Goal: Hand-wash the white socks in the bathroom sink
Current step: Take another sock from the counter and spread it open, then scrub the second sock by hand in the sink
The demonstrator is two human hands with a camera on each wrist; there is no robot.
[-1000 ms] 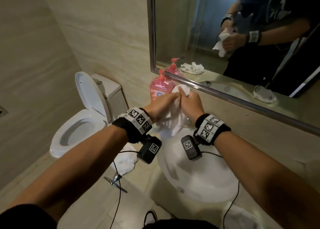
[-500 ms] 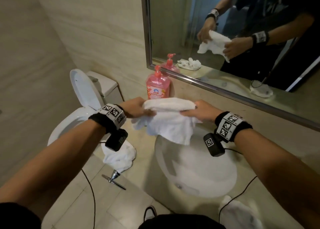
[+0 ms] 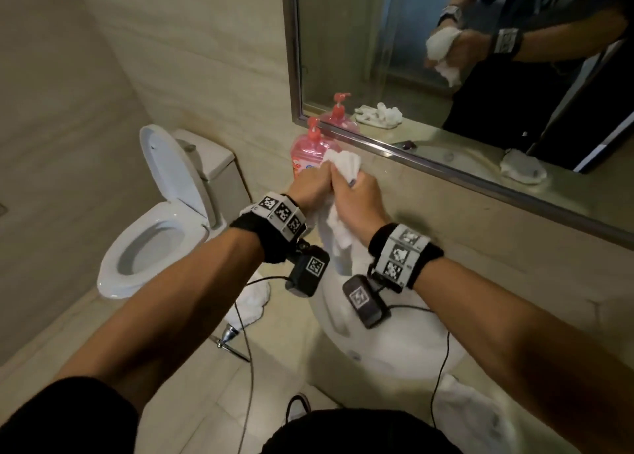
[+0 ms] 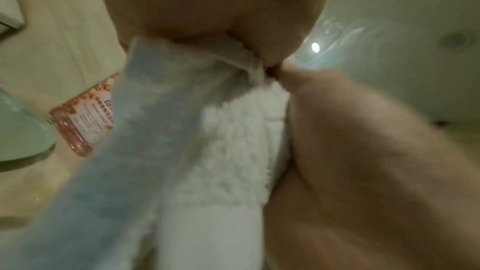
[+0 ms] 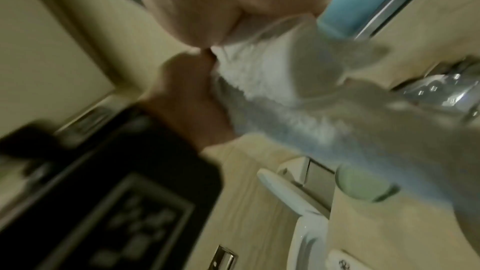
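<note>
Socks are the matter at hand, though the largest thing in view is the beige counter [image 3: 514,275], running under the mirror [image 3: 446,76] along the back wall. Sunk into it near the front edge is the white sink [image 3: 377,344], a round basin. Off the counter's left end stands the toilet [image 3: 151,234], lid raised.

One white sock [image 3: 338,223] is bunched up above the sink's back rim, held off the counter, its loose end hanging down toward the basin. Left hand [image 3: 310,184] and right hand [image 3: 356,201] are pressed knuckle to knuckle, each with its fingers curled tight around the fabric; the wrist views show terry cloth crushed between the two fists. A tuft pokes out above the hands.

Another white sock [image 3: 252,302] lies crumpled on the counter left of the sink, and a third [image 3: 470,416] sits at the front edge, right of the basin.

Pink soap bottle [image 3: 305,151] stands at the counter's back edge, just behind the hands. A small chrome fitting [image 3: 228,338] lies on the counter near the left sock
</note>
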